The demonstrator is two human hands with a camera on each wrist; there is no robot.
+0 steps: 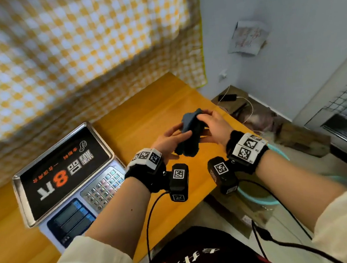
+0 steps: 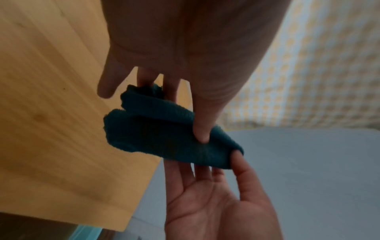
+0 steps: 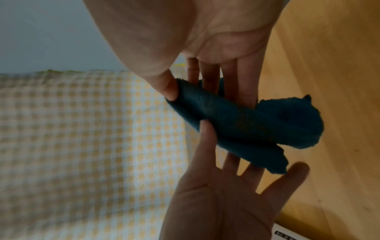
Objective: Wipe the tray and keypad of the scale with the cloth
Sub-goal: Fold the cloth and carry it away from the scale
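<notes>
Both hands hold the cloth (image 1: 189,133) between them, up off the table (image 1: 162,109). The left hand (image 1: 169,141) pinches one end, thumb pressed on top and fingers (image 2: 172,87) beneath; the little finger sticks out free of the fabric. The right hand (image 1: 212,127) grips the other end, its thumb (image 3: 169,88) pinching the cloth against nearly straight fingers. The dark blue cloth is bunched into a loose roll, with a crumpled flap hanging below the grip.

To the left of the grip, and nearer the person, sits the scale (image 1: 67,184) on the table, well apart from the cloth. Its keypad (image 1: 103,186) lies closest to the left wrist; its steel tray (image 1: 18,195), with a black printed sheet inside, is further left. Beyond the hands hangs a yellow checked curtain (image 1: 64,46).
</notes>
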